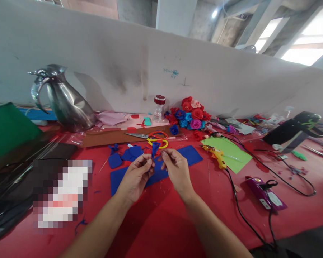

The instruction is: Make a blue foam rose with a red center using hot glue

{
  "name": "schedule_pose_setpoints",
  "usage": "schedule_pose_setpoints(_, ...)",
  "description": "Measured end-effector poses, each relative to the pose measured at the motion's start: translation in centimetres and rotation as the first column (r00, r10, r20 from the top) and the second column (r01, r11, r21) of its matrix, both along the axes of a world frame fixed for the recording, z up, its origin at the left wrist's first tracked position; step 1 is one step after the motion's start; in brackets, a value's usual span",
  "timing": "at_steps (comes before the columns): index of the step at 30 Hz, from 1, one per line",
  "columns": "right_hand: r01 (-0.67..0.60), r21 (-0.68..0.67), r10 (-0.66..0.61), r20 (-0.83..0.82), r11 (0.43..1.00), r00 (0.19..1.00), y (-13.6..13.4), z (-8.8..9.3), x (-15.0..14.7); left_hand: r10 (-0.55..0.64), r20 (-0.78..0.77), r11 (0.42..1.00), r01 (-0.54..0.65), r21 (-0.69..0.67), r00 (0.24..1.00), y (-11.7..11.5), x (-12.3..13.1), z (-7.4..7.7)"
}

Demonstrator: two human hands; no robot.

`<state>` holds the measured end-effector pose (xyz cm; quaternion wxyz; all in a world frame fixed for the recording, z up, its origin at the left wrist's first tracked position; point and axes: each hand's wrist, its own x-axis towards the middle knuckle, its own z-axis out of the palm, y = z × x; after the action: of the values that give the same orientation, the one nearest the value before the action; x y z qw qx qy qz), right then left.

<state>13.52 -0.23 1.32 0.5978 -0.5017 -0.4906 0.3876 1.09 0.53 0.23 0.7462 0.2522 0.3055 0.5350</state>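
My left hand (136, 175) and my right hand (176, 168) meet above a red table (161, 215), fingers pinched together. Between them stands a small blue foam piece (155, 147) rolled to a point, held at its base by both hands. Under the hands lies a blue foam sheet (188, 154), with cut blue petals (123, 156) to its left. Scissors with red and yellow handles (153, 137) lie just beyond the hands.
A steel jug (63, 98) stands at the back left beside a green sheet (8, 129). A bunch of foam flowers (190, 114) and a small jar (158, 107) stand by the wall. A yellow glue gun (218, 156) lies on green paper, cables and a purple device (265, 193) to the right.
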Motion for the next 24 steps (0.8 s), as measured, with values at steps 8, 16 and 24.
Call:
schedule_pose_setpoints(8, -0.094, -0.085, 0.094, -0.006, 0.992, 0.996, 0.16, -0.04, 0.16, 0.006, -0.112, 1.0, -0.006, -0.004, 0.994, -0.03, 0.08, -0.22)
schedule_pose_setpoints(16, -0.057, -0.093, 0.064, 0.075, 0.994, 0.995, 0.23, -0.65, -0.02, 0.087, -0.229, 0.995, -0.074, 0.067, 0.97, -0.37, 0.56, -0.02)
schedule_pose_setpoints(24, -0.069, -0.107, 0.078, 0.081, 0.992, 0.994, 0.25, -0.69, -0.16, 0.178, -0.306, 0.981, -0.146, 0.125, 0.935, -0.22, 0.38, 0.03)
